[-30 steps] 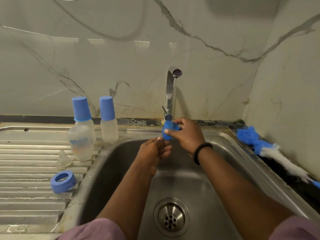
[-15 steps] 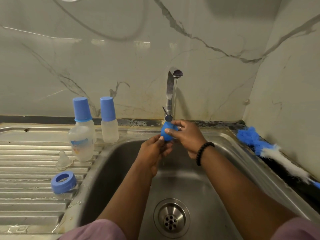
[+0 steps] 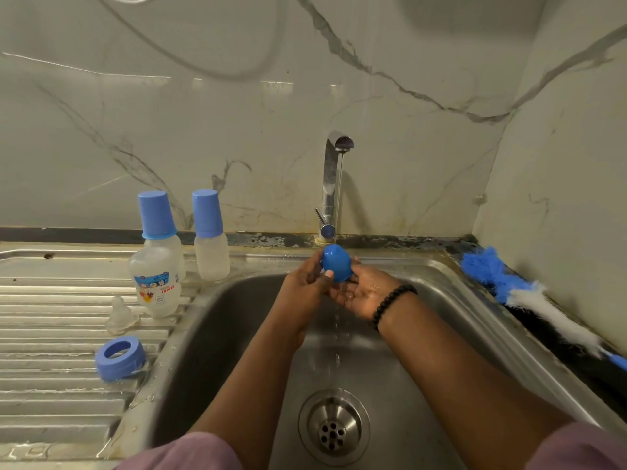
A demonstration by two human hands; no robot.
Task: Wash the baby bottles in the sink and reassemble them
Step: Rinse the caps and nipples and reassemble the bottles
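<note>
One view only, head-worn, wide-angle. It looks forward and steeply down from above the near edge of the sink (image 3: pixel 437 276), facing the marble back wall (image 3: pixel 237 130). Close range: both forearms enter from the bottom edge, and the drain (image 3: pixel 334 427) sits low centre. The faucet (image 3: pixel 330 184) stands just above mid-frame, roughly centred. The ridged draining counter (image 3: pixel 51 334) fills the left side; the side wall (image 3: pixel 570 164) closes the right. Straight lines bow near the frame edges. No second view shares the scene.

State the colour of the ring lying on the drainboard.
Blue: the ring on the drainboard, seen in the head view.
</note>
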